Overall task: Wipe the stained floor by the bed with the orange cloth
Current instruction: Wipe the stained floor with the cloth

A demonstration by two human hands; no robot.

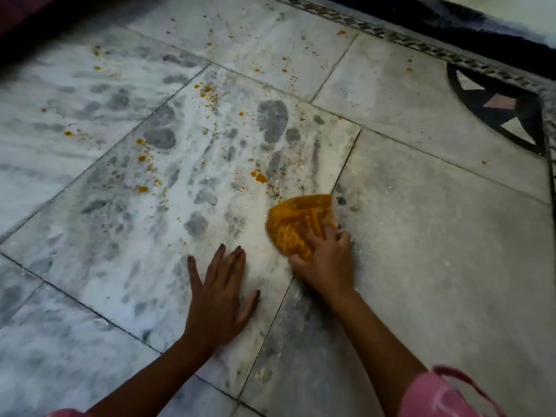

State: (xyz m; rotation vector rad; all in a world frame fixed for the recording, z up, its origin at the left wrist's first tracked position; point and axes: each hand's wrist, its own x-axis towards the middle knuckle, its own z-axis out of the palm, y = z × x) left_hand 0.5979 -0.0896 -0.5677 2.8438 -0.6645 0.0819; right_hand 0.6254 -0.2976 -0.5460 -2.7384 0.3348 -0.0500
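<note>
Orange splatters (141, 159) are dotting the grey-white marble floor (436, 236) left of the crumpled orange cloth (301, 224); most wiping seems undone. The left hand (216, 299) is lying spread beside it; the right hand (326, 263) is gripping its near edge.

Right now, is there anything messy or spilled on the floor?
Yes, orange spots are splattered over the floor, mostly beyond and left of the orange cloth that the right hand grips. The left hand rests flat on the floor.
</note>
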